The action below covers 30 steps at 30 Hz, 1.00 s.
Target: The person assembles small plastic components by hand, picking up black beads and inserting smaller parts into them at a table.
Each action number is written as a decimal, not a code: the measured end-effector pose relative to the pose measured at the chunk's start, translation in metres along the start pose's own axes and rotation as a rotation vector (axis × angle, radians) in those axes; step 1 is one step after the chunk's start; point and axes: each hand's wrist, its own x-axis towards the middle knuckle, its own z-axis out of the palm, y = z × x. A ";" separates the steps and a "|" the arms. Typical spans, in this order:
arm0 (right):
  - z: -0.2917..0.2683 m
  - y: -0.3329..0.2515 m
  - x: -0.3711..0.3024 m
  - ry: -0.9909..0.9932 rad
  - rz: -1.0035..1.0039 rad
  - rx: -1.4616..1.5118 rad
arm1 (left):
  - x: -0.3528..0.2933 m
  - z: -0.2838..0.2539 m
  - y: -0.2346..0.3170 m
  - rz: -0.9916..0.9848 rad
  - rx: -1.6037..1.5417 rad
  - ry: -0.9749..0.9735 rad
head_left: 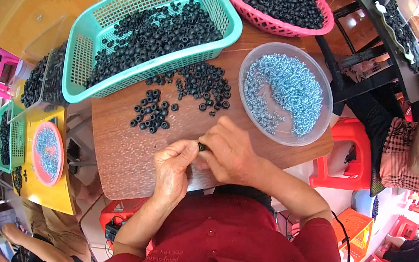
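My left hand [174,166] and my right hand [230,153] meet over the near side of the brown wooden table [122,172]. Between their fingertips they pinch one small black round part [201,146], mostly covered by the fingers. Ahead of my left hand lies a loose group of black ring-like parts [151,111], each with a hole. A denser heap of the same parts [203,82] spreads beyond it. To the right of my right hand stands a clear round tub [326,108] holding many tiny shiny light-blue pieces [294,92], too small to name.
A turquoise plastic basket [78,87] of black parts takes up the table's far left. Behind the tub is a pink basket [268,25], also full of them. Red stools [350,152] stand right. Co-workers [414,156] sit at both sides, near a yellow table [66,164].
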 end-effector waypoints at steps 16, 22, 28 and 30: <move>-0.136 0.098 0.109 0.242 0.204 -0.858 | 0.062 0.003 0.012 0.660 1.075 0.026; -0.121 0.092 0.056 0.143 0.040 -0.665 | 0.078 0.010 0.007 0.830 1.488 0.000; -0.138 0.067 0.018 0.043 0.179 -0.610 | 0.080 0.013 0.007 0.839 1.570 -0.043; -0.140 0.063 0.008 0.043 0.197 -0.599 | 0.081 0.012 0.005 0.858 1.614 -0.034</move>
